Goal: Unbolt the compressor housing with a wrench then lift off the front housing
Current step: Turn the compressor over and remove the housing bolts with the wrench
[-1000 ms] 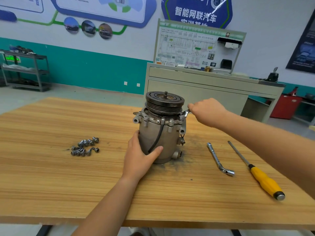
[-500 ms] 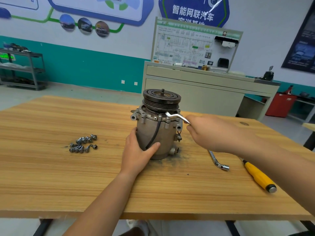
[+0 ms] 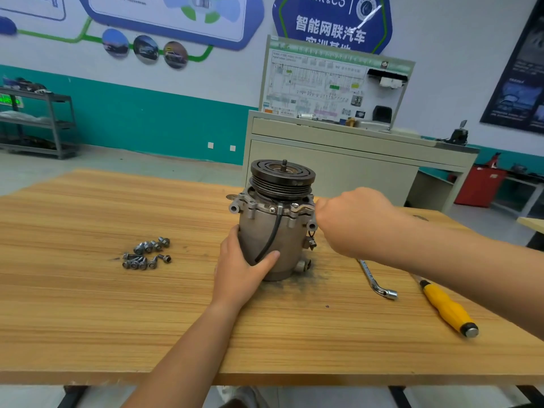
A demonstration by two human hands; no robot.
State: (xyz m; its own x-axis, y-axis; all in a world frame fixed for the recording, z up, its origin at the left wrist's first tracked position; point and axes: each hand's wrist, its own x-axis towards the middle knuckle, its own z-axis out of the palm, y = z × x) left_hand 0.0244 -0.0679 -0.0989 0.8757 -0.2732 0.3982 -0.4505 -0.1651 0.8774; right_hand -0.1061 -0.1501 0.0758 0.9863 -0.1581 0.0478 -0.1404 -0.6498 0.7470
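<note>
A grey compressor [image 3: 290, 231] stands upright on the wooden table [image 3: 88, 304], its dark grooved pulley [image 3: 282, 178] on top and a black cable down its front. My left hand [image 3: 244, 266] grips the lower body from the near left side, thumb across the front. My right hand [image 3: 350, 222] is at the flange on the right and holds a small silver wrench [image 3: 300, 209], whose head sits on a bolt at the top of the front housing [image 3: 259, 206]. Most of the wrench handle is hidden in my fist.
Several loose bolts [image 3: 147, 253] lie in a heap left of the compressor. A silver L-shaped socket wrench [image 3: 376, 281] and a yellow-handled screwdriver [image 3: 447, 310] lie on the right. Dark grime marks the wood around the compressor base. A grey training bench [image 3: 338, 148] stands behind the table.
My right hand has swung the wrench from the far right of the flange round toward the front and back against the housing. My left hand keeps its grip on the body.
</note>
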